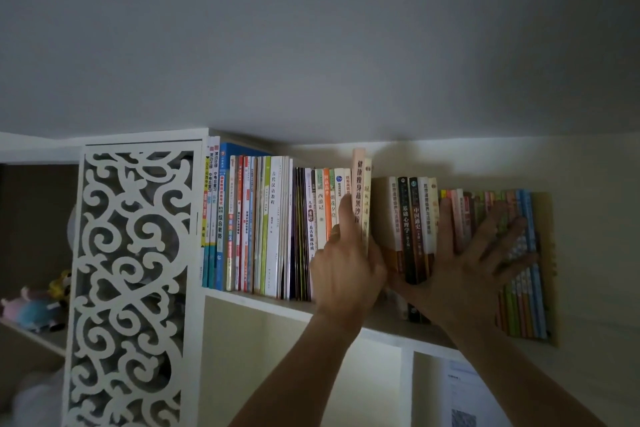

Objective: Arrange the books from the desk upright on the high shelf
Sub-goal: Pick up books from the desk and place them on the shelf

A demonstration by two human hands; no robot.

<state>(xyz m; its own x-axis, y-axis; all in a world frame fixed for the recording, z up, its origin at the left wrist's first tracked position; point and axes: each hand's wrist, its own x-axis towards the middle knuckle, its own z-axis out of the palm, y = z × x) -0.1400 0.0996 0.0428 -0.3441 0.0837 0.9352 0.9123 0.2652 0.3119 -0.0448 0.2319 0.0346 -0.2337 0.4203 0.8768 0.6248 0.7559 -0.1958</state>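
On the high shelf (263,303), my left grip (346,270) clamps a peach-spined book (358,184), its lower half hidden behind my fingers. My right grip (474,263) lies flat, fingers apart, covering blurred spines of the thin books (519,295).

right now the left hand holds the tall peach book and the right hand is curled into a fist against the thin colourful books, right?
Not quite. In the head view the right hand lies flat with fingers spread on the thin colourful books, no fist. The left hand does hold the tall peach book.

Dim, soft, wide-angle edge distortion
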